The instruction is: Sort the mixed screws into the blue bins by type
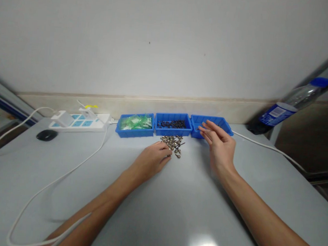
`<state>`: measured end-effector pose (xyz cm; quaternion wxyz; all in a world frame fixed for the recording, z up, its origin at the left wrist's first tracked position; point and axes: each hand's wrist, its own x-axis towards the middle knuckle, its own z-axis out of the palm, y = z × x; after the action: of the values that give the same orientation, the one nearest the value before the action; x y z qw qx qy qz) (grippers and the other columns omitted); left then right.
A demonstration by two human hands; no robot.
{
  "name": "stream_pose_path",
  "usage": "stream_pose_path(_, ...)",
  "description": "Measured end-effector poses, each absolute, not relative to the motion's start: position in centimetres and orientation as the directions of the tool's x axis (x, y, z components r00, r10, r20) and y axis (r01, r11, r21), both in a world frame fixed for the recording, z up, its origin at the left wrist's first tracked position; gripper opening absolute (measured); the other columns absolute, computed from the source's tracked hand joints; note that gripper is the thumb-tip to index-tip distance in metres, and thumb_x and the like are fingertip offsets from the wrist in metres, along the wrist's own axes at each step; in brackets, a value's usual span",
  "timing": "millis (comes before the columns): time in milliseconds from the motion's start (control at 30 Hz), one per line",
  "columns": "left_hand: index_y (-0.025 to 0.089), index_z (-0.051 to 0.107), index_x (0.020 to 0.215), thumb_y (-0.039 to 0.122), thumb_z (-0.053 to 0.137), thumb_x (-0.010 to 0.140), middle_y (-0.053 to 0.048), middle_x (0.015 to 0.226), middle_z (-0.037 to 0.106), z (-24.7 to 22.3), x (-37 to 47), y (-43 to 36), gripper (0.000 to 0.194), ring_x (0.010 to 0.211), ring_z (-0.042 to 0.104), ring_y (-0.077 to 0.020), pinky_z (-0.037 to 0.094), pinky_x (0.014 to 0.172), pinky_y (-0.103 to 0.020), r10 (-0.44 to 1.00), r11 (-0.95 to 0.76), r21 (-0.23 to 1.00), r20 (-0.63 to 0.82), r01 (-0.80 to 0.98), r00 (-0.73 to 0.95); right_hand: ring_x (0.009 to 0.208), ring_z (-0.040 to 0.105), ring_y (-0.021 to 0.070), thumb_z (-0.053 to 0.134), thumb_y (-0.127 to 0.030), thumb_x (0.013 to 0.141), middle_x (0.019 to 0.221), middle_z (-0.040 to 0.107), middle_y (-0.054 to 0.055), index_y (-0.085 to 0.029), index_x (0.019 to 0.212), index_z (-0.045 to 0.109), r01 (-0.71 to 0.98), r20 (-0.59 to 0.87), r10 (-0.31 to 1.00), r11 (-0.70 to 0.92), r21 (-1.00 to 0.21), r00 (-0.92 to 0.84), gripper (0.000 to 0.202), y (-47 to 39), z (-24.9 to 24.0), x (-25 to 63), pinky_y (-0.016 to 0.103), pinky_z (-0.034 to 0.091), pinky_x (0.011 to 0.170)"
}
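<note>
A loose pile of small metal fittings, brass and silver in colour, lies on the grey table. At its near left edge, my left hand rests with curled, closed fingers; whatever is between the fingertips is hidden. My right hand hovers at the front of the right blue bin, its thumb and fingers closed in a pinch. Something tiny may show at those fingertips, too small to name. Dark screws fill the bottom of the middle blue bin.
Green-marked clear plastic bags lie in the left blue bin. Further left are a white power strip, a black mouse and a loose white cable. A dark drink bottle leans at the right by the wall.
</note>
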<state>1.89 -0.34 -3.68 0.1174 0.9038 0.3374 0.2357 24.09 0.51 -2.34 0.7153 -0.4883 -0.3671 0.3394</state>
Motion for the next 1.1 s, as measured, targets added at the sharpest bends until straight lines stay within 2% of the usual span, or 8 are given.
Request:
stream_pose_path(100, 0.015, 0.071, 0.091, 0.015, 0.057, 0.094, -0.010, 0.095, 0.071, -3.7, 1.9, -0.4, 0.015, 0.095, 0.066, -0.0230, 0.054, 0.087, -0.035, 0.677, -0.734, 0.348, 0.312, 0.583, 0.666, 0.098, 0.074, 0.0258, 0.075, -0.020, 0.073, 0.113, 0.076, 0.009, -0.021, 0.106, 0.075, -0.137, 0.171, 0.846, 0.274, -0.952, 0.506, 0.033, 0.7, -2.5, 24.3, 0.045, 0.058, 0.092)
stream_pose_path(300, 0.017, 0.070, 0.090, 0.009, 0.056, 0.088, -0.007, 0.089, 0.071, -3.3, 1.6, -0.4, 0.017, 0.086, 0.068, -0.0199, 0.055, 0.081, -0.030, 0.701, -0.713, 0.345, 0.310, 0.611, 0.642, 0.083, 0.075, 0.0224, 0.074, -0.028, 0.079, 0.102, 0.078, 0.008, -0.021, 0.102, 0.075, -0.091, 0.201, 0.909, 0.250, -0.964, 0.364, 0.024, 0.1, -2.4, 23.6, 0.043, 0.060, 0.083)
stream_pose_path(433, 0.018, 0.073, 0.090, 0.004, 0.058, 0.082, -0.005, 0.087, 0.072, -2.7, 1.8, -0.5, 0.022, 0.077, 0.068, -0.0160, 0.056, 0.076, -0.028, 0.714, -0.697, 0.498, 0.415, 0.517, 0.564, 0.081, 0.074, 0.0214, 0.074, -0.032, 0.080, 0.094, 0.078, 0.007, -0.021, 0.094, 0.076, -0.033, 0.234, 0.936, 0.252, -0.967, 0.263, 0.018, -0.3, -2.2, 23.3, 0.040, 0.059, 0.082)
stream_pose_path(533, 0.017, 0.074, 0.084, 0.008, 0.063, 0.080, -0.005, 0.083, 0.073, -2.1, 2.1, -0.6, 0.015, 0.070, 0.068, -0.0139, 0.059, 0.071, -0.027, 0.771, -0.625, 0.663, 0.442, 0.412, 0.459, 0.075, 0.074, 0.0209, 0.075, -0.036, 0.078, 0.086, 0.078, 0.007, -0.020, 0.090, 0.077, 0.002, 0.213, 0.968, 0.215, -0.977, 0.135, 0.020, -0.4, -2.0, 23.2, 0.039, 0.060, 0.079)
stream_pose_path(633, 0.016, 0.073, 0.087, 0.017, 0.069, 0.082, -0.006, 0.088, 0.076, -1.6, 2.3, -0.7, 0.006, 0.074, 0.073, -0.0149, 0.063, 0.073, -0.027, 0.859, -0.470, 0.832, 0.356, 0.295, 0.367, 0.071, 0.073, 0.0203, 0.078, -0.036, 0.075, 0.079, 0.077, 0.006, -0.019, 0.089, 0.077, 0.031, 0.150, 0.989, 0.151, -0.988, -0.016, 0.022, -0.5, -1.7, 23.1, 0.037, 0.060, 0.075)
stream_pose_path(733, 0.016, 0.065, 0.097, 0.024, 0.076, 0.079, -0.006, 0.089, 0.077, -1.4, 2.4, -0.7, 0.023, 0.081, 0.076, -0.0179, 0.064, 0.079, -0.030, 0.932, -0.265, 0.950, 0.210, 0.164, 0.294, 0.069, 0.072, 0.0196, 0.081, -0.038, 0.073, 0.078, 0.077, 0.007, -0.018, 0.090, 0.078, 0.032, 0.100, 0.984, 0.105, -0.994, -0.146, 0.026, -0.9, -1.5, 22.9, 0.035, 0.059, 0.071)
stream_pose_path(867, 0.018, 0.056, 0.098, 0.029, 0.082, 0.075, -0.006, 0.088, 0.079, -1.4, 2.5, -0.7, 0.036, 0.084, 0.078, -0.0210, 0.064, 0.082, -0.033, 0.958, -0.109, 0.993, 0.091, 0.050, 0.270, 0.068, 0.071, 0.0185, 0.085, -0.039, 0.070, 0.074, 0.077, 0.006, -0.017, 0.092, 0.079, -0.053, 0.047, 0.962, 0.034, -0.998, -0.268, 0.032, -1.2, -1.5, 22.6, 0.033, 0.058, 0.070)
stream_pose_path(1100, 0.018, 0.056, 0.092, 0.028, 0.085, 0.072, -0.006, 0.088, 0.079, -1.5, 2.9, -0.8, 0.036, 0.083, 0.078, -0.0208, 0.064, 0.081, -0.030, 0.963, -0.080, 0.997, 0.082, -0.021, 0.255, 0.070, 0.071, 0.0172, 0.088, -0.035, 0.069, 0.074, 0.077, 0.006, -0.018, 0.087, 0.080, -0.152, 0.010, 0.959, -0.035, -0.988, -0.283, 0.026, -1.1, -1.9, 22.6, 0.031, 0.056, 0.071)
